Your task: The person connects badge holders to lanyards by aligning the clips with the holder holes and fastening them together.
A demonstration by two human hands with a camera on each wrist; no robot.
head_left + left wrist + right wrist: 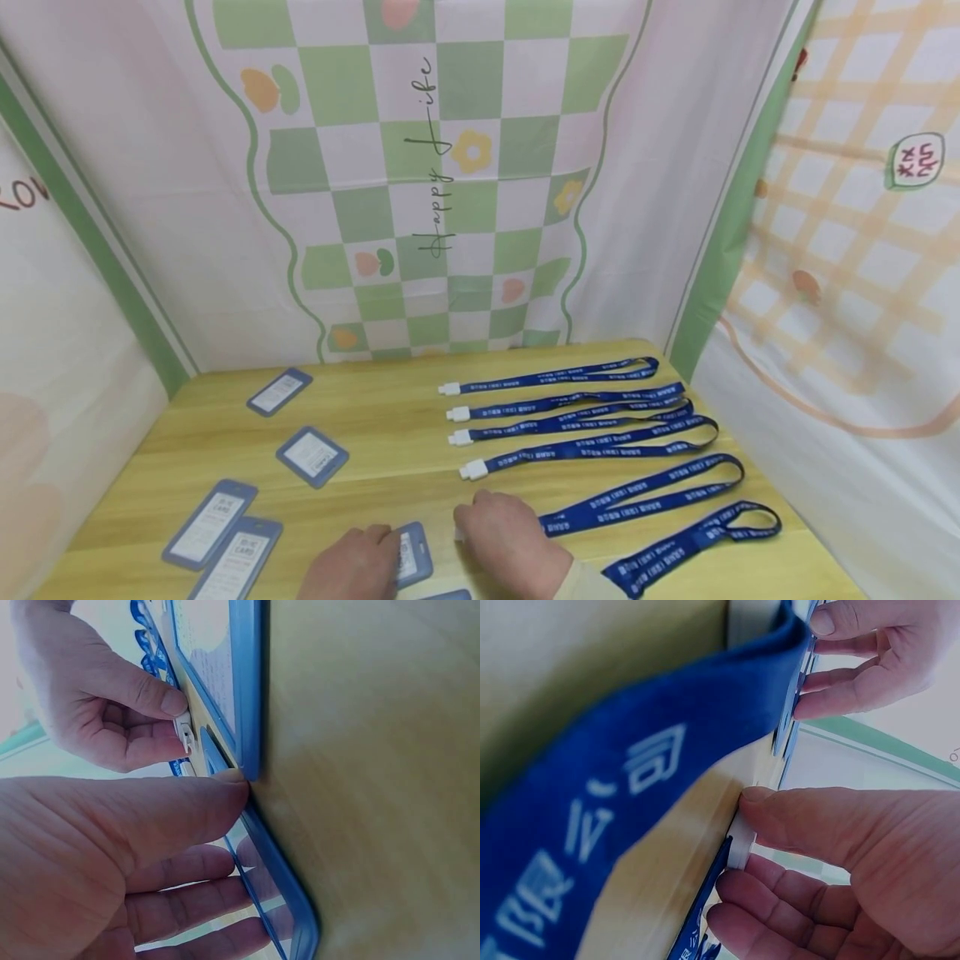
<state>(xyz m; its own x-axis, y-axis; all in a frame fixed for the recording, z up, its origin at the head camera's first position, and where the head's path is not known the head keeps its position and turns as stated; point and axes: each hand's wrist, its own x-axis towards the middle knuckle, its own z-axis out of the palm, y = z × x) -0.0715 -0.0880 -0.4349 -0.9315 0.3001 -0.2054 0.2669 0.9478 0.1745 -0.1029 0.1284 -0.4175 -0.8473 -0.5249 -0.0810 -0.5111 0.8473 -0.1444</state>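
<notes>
My left hand [352,562] holds a blue-framed ID card holder [420,557] near the table's front edge. In the left wrist view its thumb meets the frame's edge and the fingers lie at the holder's clear face. Close by on the right, my right hand [510,533] pinches the white plastic clip [739,844] of a blue lanyard [600,508], whose strap loops off to the right. The clip is mostly covered by fingers in the head view. Another card holder [450,595] shows only its top edge at the bottom of the frame.
Several blue lanyards [585,447] with white clips lie in a row on the right; one [675,554] is nearest the front. More card holders lie left on the wooden table [390,483], two of them [210,523] overlapping. Patterned curtains [465,208] surround the table.
</notes>
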